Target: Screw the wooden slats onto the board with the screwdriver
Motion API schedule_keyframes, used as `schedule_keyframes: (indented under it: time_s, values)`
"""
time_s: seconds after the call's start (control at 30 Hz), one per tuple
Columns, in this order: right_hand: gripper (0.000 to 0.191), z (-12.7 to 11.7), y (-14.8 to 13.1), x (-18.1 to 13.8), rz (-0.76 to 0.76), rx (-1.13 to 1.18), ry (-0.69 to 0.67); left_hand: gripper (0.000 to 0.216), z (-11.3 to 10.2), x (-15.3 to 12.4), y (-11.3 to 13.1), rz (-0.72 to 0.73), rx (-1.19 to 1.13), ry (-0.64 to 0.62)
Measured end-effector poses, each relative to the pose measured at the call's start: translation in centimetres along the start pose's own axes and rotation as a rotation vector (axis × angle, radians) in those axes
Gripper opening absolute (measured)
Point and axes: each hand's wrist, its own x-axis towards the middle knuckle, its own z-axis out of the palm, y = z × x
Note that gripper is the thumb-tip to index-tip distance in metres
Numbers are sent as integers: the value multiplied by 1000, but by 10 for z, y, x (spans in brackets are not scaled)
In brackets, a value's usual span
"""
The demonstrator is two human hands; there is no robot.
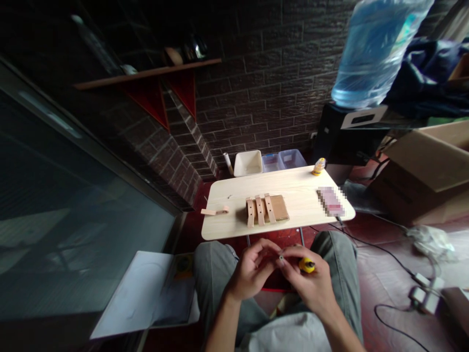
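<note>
Both hands sit low over the lap, near side of the small table (234, 188), not touching it. Right hand (315, 283) is closed around a yellow-handled tool (307, 265); only the yellow butt and a dark tip show, too small to tell what kind of tool. Left hand (251, 271) has its fingers curled narrow, with the fingertips (275, 255) meeting the right hand's at a tiny pale bit (281, 257) between them. Can't tell which hand grips that bit, or what it is. Hands touch at the fingertips, over the grey trousers (216, 266). On the table: a wooden block with three slats (266, 209) lies centre, near edge, flat, with the slats running near-to-far on its left half. A loose wood strip (215, 211) is at the left, hanging over the table edge. A small yellow bottle (318, 166) stands upright at the far right corner. A blurred pinkish item (330, 201) lies right of the block, well apart from it. On the floor beyond the table are a white tub (248, 163) and two clear boxes (287, 159) against the brick wall (271, 78). A water jug (377, 49) is at far right, a cardboard box (425, 171) at right. Cables and a power strip (421, 293) lie on the floor near right, a white sheet (142, 293) on the floor near left.
</note>
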Motion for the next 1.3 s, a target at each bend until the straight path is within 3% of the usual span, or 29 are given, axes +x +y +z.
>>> schedule_keyframes:
  time_s: [0.33,0.7,0.97,1.13,1.3]
  values:
    - [13,-9,-13,0,-45,-42,-64,18,19,-13,5,40,-8,101]
    - [14,-6,-25,22,-57,-59,-84,18,9,-6,28,90,181,165]
    - [13,0,-14,23,-55,-87,-101,12,-2,-9,47,69,385,135]
    - [12,6,-1,18,-19,-78,-82,11,-12,-11,39,66,483,95]
    - [15,10,5,15,68,-55,-51,14,-13,-6,27,36,433,109]
